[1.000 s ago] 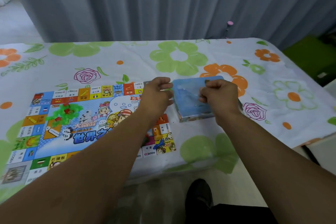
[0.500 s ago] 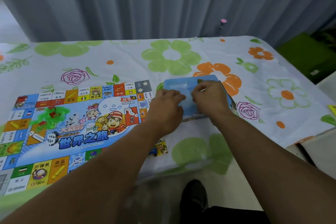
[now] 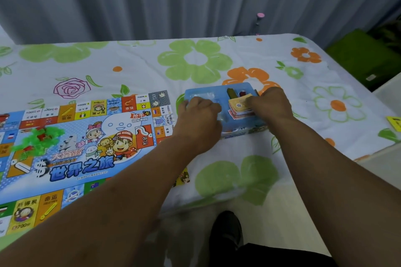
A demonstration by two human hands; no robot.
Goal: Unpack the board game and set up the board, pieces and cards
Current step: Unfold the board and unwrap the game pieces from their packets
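Observation:
The colourful game board [image 3: 91,143] lies unfolded on the left of the table, with a heap of green and red plastic pieces [image 3: 36,138] on it. To its right sits the blue game box tray [image 3: 206,93]. My left hand [image 3: 199,115] rests curled on the tray's left part, over clear plastic; whether it grips the plastic I cannot tell. My right hand [image 3: 271,104] grips a stack of orange and red cards [image 3: 238,107] in the tray. Small dark pieces [image 3: 235,92] show behind the cards.
A floral tablecloth [image 3: 195,65] covers the table, whose front edge runs just below my forearms. A yellow card or box [image 3: 395,122] lies at the far right edge. Grey curtains hang behind. A green object [image 3: 360,54] stands beyond the right corner.
The card stack has come into sight in the tray under my right hand. My left hand has settled on the tray's left part. The view shifted slightly right.

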